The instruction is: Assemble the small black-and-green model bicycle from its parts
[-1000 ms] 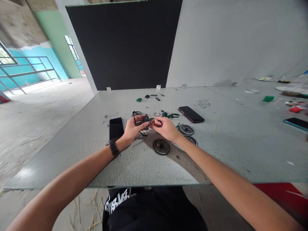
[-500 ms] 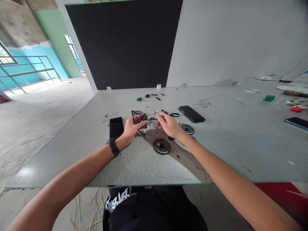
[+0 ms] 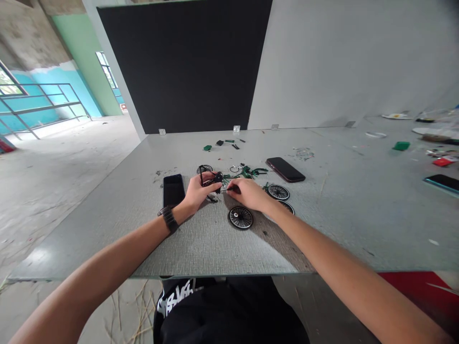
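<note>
My left hand (image 3: 198,190), with a watch on its wrist, grips a black model bicycle part (image 3: 207,182) with a dark round piece at its right end. My right hand (image 3: 247,192) is closed in a pinch on a small dark piece with a thin silvery tip (image 3: 224,188), which points at the left hand's part; its exact kind is too small to tell. Green model bicycle parts (image 3: 247,172) lie just behind the right hand. A loose spoked wheel (image 3: 240,218) rests in front of the hands, and another wheel (image 3: 278,192) is right of the right hand, with a further one partly hidden by my forearm.
One phone (image 3: 173,189) lies left of my left hand, another phone (image 3: 286,169) at the right. Small black and green pieces (image 3: 220,143) are scattered behind. A black panel (image 3: 190,67) stands at the table's back. Far right are a green piece (image 3: 401,145) and clutter.
My right hand has come left and slightly toward me, close to the left hand, with a thin piece now pointing at the held part. The left hand has barely shifted.
</note>
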Demonstrator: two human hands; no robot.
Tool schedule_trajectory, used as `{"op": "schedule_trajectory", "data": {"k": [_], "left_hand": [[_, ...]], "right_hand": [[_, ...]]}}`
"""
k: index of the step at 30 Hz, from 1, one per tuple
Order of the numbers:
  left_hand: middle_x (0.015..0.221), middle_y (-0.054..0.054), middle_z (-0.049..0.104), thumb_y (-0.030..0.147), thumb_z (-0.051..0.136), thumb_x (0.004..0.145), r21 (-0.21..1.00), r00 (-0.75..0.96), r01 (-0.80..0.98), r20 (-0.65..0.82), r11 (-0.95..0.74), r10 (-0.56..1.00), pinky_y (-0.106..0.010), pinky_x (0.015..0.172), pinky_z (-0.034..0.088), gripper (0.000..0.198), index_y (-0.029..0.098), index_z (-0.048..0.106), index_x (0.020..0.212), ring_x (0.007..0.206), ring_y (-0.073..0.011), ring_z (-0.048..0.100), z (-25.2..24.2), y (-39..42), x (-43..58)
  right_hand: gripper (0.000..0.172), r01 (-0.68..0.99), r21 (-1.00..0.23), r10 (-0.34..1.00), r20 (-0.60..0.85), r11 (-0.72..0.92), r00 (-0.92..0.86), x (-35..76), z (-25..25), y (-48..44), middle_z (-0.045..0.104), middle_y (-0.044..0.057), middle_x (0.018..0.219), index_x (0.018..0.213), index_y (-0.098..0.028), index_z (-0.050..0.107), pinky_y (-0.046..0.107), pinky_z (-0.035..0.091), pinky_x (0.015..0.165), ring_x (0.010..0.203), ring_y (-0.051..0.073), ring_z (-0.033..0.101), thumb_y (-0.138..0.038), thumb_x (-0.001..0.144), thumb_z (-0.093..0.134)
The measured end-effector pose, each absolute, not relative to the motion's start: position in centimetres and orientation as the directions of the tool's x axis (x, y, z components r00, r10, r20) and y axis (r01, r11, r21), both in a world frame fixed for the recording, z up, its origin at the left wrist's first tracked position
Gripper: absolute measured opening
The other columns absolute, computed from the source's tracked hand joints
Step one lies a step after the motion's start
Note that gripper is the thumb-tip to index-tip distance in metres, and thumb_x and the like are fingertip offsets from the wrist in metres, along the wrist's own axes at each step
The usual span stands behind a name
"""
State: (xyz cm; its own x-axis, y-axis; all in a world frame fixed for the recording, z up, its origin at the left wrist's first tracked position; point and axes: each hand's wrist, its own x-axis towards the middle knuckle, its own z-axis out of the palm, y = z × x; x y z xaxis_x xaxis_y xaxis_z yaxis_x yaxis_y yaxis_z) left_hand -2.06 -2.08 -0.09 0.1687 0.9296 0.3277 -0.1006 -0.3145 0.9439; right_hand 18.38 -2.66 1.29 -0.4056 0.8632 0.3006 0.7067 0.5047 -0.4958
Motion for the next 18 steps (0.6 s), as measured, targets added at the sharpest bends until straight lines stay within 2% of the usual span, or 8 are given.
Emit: {"op": "schedule_trajectory", "data": {"k": [3, 6, 10, 12, 14, 18], "left_hand": [[0.108, -0.011, 0.075, 0.022, 0.082, 0.074, 0.913, 0.188, 0.009, 0.398, -0.407, 0.898, -0.039, 0.094, 0.055, 0.033, 0.016, 0.072, 0.105, 0.100, -0.0225, 0.070, 0.0, -2.1, -2.2], [0.113, -0.012, 0.075, 0.024, 0.080, 0.077, 0.888, 0.236, 0.050, 0.434, -0.457, 0.869, -0.040, 0.093, 0.054, 0.033, 0.015, 0.072, 0.108, 0.102, -0.0237, 0.070, 0.1, -2.3, -2.2], [0.113, -0.012, 0.075, 0.023, 0.078, 0.079, 0.877, 0.263, 0.032, 0.456, -0.480, 0.850, -0.038, 0.092, 0.054, 0.032, 0.016, 0.071, 0.109, 0.101, -0.0229, 0.070, 0.2, -2.5, -2.1], [0.112, -0.011, 0.075, 0.023, 0.078, 0.079, 0.873, 0.275, 0.030, 0.461, -0.487, 0.844, -0.038, 0.091, 0.054, 0.031, 0.016, 0.071, 0.108, 0.100, -0.0226, 0.070, 0.2, -2.6, -2.1], [0.110, -0.011, 0.075, 0.024, 0.078, 0.079, 0.870, 0.283, 0.045, 0.460, -0.491, 0.841, -0.037, 0.089, 0.054, 0.028, 0.016, 0.072, 0.105, 0.098, -0.0227, 0.070, 0.2, -2.6, -2.1], [0.110, -0.011, 0.076, 0.022, 0.077, 0.080, 0.863, 0.299, 0.054, 0.466, -0.502, 0.833, -0.037, 0.091, 0.053, 0.028, 0.016, 0.073, 0.107, 0.099, -0.0226, 0.070, 0.4, -2.7, -2.1]], "right_hand": [[0.007, 0.688, -0.488, 0.843, 0.315, 0.538, -0.436, 18.6, 1.5, -2.7, 0.071, 0.006, 0.084, 0.084, -0.023, 0.070, 0.036, 0.045, 0.072, 0.076, 0.021, 0.063, -0.027, 0.082, 0.074], [0.015, 0.695, -0.472, 0.837, 0.368, 0.543, -0.404, 18.8, 2.3, -2.8, 0.069, 0.006, 0.089, 0.089, -0.023, 0.068, 0.036, 0.046, 0.072, 0.080, 0.021, 0.062, -0.038, 0.087, 0.071], [0.023, 0.589, -0.517, 0.775, 0.513, 0.622, -0.369, 18.5, 3.5, -3.3, 0.067, 0.010, 0.113, 0.117, -0.024, 0.065, 0.038, 0.050, 0.081, 0.096, 0.022, 0.063, -0.031, 0.100, 0.051], [0.028, 0.527, -0.516, 0.732, 0.557, 0.675, -0.392, 18.2, 3.8, -3.6, 0.066, 0.009, 0.123, 0.124, -0.027, 0.065, 0.039, 0.050, 0.088, 0.106, 0.022, 0.063, -0.028, 0.102, 0.047], [0.027, 0.496, -0.512, 0.709, 0.575, 0.701, -0.408, 17.8, 3.9, -3.8, 0.067, 0.008, 0.121, 0.120, -0.026, 0.068, 0.039, 0.050, 0.090, 0.109, 0.023, 0.063, -0.026, 0.102, 0.048], [0.021, 0.484, -0.558, 0.736, 0.566, 0.674, -0.372, 17.6, 3.8, -3.9, 0.072, 0.007, 0.106, 0.110, -0.023, 0.070, 0.037, 0.052, 0.083, 0.094, 0.020, 0.067, -0.026, 0.098, 0.054]]}}
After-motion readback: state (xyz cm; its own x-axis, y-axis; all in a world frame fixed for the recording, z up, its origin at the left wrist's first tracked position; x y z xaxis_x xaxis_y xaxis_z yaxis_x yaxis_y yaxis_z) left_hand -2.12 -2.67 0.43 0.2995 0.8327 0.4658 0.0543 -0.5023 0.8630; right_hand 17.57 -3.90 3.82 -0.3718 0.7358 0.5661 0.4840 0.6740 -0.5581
